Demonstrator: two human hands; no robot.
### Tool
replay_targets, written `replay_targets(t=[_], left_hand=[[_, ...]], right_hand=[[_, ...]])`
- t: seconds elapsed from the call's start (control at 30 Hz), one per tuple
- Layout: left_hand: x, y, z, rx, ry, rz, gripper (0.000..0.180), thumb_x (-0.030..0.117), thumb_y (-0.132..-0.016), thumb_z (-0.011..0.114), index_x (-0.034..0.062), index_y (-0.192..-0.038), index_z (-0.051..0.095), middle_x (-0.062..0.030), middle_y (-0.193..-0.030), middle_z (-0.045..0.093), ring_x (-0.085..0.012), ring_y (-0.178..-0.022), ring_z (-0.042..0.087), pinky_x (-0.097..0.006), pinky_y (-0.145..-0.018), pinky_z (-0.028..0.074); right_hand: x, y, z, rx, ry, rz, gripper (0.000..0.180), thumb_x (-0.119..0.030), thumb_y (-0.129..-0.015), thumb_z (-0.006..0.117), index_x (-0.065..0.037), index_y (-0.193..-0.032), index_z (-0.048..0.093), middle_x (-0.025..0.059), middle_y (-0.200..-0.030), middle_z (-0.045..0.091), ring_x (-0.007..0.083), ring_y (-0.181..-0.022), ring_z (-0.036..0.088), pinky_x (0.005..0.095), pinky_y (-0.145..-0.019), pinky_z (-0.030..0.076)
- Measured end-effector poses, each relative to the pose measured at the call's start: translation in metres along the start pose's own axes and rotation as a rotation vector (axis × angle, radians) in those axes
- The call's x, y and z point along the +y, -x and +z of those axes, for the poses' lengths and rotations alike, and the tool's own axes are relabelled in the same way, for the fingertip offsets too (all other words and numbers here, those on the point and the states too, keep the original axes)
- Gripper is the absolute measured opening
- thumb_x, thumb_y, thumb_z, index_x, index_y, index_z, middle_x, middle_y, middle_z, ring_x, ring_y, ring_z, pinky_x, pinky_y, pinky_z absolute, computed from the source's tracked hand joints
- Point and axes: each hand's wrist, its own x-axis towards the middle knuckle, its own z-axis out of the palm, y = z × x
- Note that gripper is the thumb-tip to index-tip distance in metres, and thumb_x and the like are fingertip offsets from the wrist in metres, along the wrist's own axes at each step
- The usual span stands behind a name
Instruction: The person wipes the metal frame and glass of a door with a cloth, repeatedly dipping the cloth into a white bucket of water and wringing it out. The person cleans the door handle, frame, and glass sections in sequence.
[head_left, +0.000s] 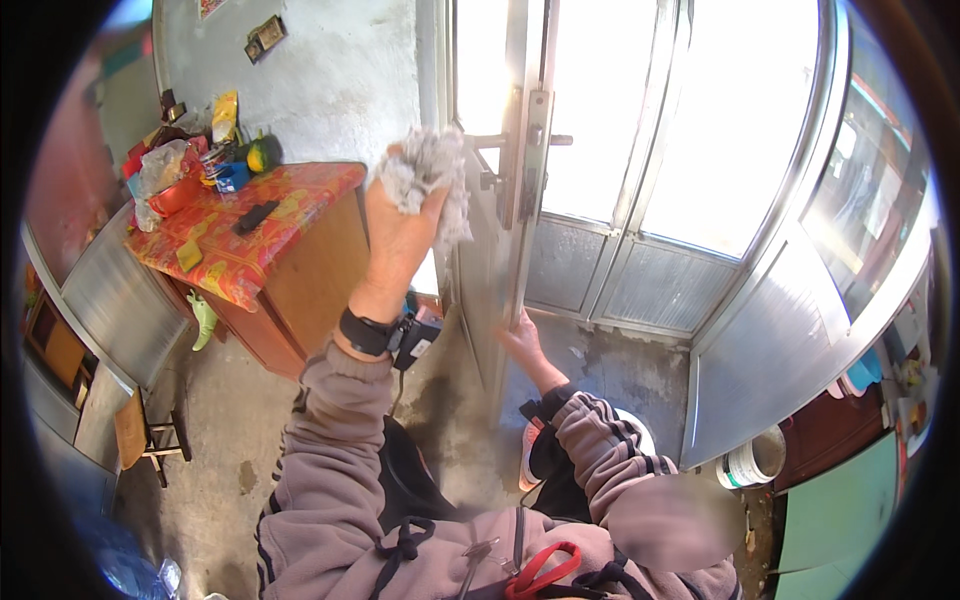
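The left grip (400, 235) closes around a crumpled grey rag (428, 175) pressed to the metal door (505, 230) edge just right of it, while the right grip (520, 340) clasps that edge lower down.

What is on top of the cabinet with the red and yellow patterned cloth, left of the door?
On the cabinet lie a dark remote-like bar, a yellow packet, a red bowl, a blue box and a clear plastic bag. The cloth covers the cabinet top itself.

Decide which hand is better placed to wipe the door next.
Probably the left hand: it holds the grey cloth raised beside the door, while the right hand only grips the door's edge.
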Motion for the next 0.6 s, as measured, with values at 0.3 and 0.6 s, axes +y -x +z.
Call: replay_targets(t=[0.3,0.6], left_hand=[[0.023,-0.085,0.046,-0.254,-0.512,0.421,0.025,-0.001,-0.085,0.078,0.0067,-0.109,0.077,-0.0099,-0.124,0.074,-0.0321,-0.108,0.074,-0.039,-0.094,0.059],[0.035,-0.113,0.042,-0.443,-0.561,0.103,0.023,0.009,-0.091,0.079,0.0052,-0.113,0.076,-0.0107,-0.112,0.077,-0.0284,-0.106,0.074,-0.038,-0.095,0.059]], right_hand=[[-0.012,0.006,-0.004,-0.125,-0.063,0.162,0.093,-0.016,-0.085,0.076,-0.014,-0.172,0.042,0.0112,-0.128,0.070,0.0238,-0.106,0.070,0.0395,-0.092,0.059],[-0.016,0.009,-0.025,-0.165,-0.028,0.112,0.096,-0.017,-0.086,0.074,-0.015,-0.175,0.038,0.0178,-0.158,0.062,0.0305,-0.138,0.064,0.0403,-0.111,0.053]])
